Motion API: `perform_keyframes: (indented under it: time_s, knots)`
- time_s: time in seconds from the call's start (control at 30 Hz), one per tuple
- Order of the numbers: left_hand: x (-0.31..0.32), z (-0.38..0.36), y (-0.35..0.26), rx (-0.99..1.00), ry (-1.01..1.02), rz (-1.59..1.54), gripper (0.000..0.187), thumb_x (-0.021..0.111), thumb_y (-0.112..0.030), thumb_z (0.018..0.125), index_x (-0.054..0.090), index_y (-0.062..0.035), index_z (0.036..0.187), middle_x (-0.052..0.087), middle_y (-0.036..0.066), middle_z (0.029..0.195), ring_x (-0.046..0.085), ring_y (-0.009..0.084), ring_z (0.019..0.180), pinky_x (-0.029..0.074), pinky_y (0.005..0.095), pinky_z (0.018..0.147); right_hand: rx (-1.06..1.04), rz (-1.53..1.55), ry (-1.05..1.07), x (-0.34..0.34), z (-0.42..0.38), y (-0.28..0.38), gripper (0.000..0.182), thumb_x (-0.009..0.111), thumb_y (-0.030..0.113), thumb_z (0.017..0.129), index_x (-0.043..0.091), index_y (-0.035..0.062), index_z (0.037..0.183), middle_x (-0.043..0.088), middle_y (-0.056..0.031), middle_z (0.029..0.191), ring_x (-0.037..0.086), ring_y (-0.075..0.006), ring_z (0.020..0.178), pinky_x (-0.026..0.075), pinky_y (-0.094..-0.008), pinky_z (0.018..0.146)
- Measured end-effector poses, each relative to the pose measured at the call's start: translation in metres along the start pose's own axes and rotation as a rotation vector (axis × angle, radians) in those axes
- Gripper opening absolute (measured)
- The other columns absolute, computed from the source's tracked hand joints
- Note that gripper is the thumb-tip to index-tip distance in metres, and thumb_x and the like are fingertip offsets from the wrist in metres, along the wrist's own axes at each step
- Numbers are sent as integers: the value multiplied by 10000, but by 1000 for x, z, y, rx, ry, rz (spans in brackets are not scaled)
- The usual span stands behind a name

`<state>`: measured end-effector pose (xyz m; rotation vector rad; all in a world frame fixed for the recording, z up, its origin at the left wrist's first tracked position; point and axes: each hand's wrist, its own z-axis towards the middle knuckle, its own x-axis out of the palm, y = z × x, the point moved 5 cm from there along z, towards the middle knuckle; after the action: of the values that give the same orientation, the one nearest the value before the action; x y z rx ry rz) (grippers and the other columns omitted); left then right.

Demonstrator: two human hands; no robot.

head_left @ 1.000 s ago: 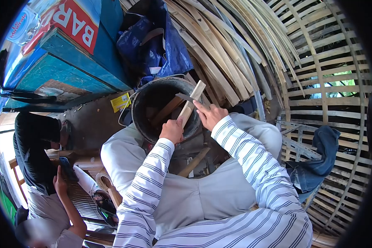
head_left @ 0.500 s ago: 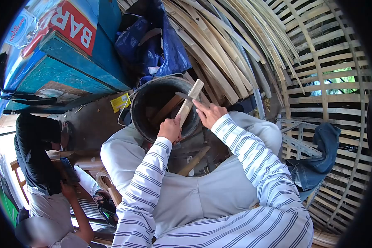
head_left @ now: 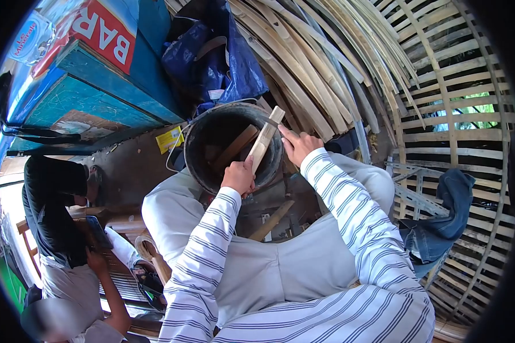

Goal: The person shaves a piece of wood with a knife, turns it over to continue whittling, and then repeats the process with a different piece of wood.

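Note:
My left hand (head_left: 238,176) is closed round the lower end of a short wooden strip (head_left: 264,143), which slants up and away over a dark bucket (head_left: 190,150) between my knees. In my right hand (head_left: 301,146) is a knife (head_left: 271,122), its handle mostly hidden by the fingers. The narrow dark blade lies across the strip near its far end, and my index finger stretches along it. Inside the bucket leans a brown piece of wood (head_left: 236,144).
Long bamboo strips (head_left: 303,68) are stacked ahead, beside a blue plastic bag (head_left: 243,74). A teal cabinet (head_left: 109,94) stands at left. Another person (head_left: 68,286) sits at lower left with a phone (head_left: 98,231). Jeans (head_left: 449,200) hang by the slatted wall (head_left: 469,154) at right.
My right hand has moved the knife up along the strip, from partway along it to near its far end. My left hand keeps its hold. The view has shifted slightly.

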<state>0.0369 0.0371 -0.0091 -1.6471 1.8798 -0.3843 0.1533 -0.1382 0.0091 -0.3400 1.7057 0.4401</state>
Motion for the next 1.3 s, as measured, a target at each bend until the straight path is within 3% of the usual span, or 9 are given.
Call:
perform_keyframes:
  time_s: [0.17,0.3,0.43,0.57,0.67,0.97,1.1,1.23,1.3]
  knots:
    - [-2,3,-2,19,-22,25,616,418,-445,1029,655,54,757,618,108,536,580,197,400,477,328,409,-261,18,-115,-1,-22,22,417,567,358,958,543,396,1372,629,-189,711,653,-359,587,523,-461,503]
    - [-1,6,4,23,-24,17,622,424,-453,1027,654,54,751,607,106,535,565,189,391,465,335,388,-128,41,-44,1,-10,14,444,562,394,954,517,404,1395,628,-178,726,668,-355,603,544,-465,559]
    - [-1,11,4,53,-43,49,627,425,-461,1028,658,51,753,606,103,537,565,184,396,458,340,379,-275,-11,43,-8,-27,37,433,562,381,954,527,382,1385,630,-175,748,671,-348,617,537,-462,557]
    - [2,4,3,26,-27,28,634,424,-473,1025,658,50,752,595,99,525,556,182,386,454,334,376,-45,-50,-90,5,0,-4,416,582,387,952,553,411,1367,598,-164,690,630,-353,559,529,-454,526]
    - [3,3,5,16,-18,17,632,424,-470,1025,655,51,753,587,95,519,549,179,380,449,331,371,-217,27,-70,-3,-23,18,418,581,378,950,550,399,1366,609,-170,700,639,-356,578,520,-469,526]
    - [-2,2,-2,15,-33,24,618,434,-458,1025,655,44,741,618,114,541,577,192,398,472,325,397,-175,-26,74,-1,-17,19,453,508,376,985,451,428,1432,639,-181,792,679,-338,671,542,-488,625]
    - [2,1,0,10,-33,6,622,430,-458,1025,655,49,743,619,114,541,582,189,404,472,327,397,9,-8,46,10,-1,-4,446,519,365,983,474,419,1424,644,-189,813,682,-345,695,537,-489,644]
    - [-1,2,2,-15,-32,8,618,431,-457,1026,639,53,746,576,95,520,527,170,369,426,330,356,-209,7,5,0,-17,19,443,567,384,961,508,433,1398,615,-167,722,666,-361,655,529,-498,592]
    - [2,1,2,4,-30,-16,618,430,-455,1026,637,54,745,574,96,519,528,171,368,428,331,358,-81,12,0,5,0,-2,451,564,387,958,497,435,1401,620,-188,763,668,-363,656,537,-488,612]
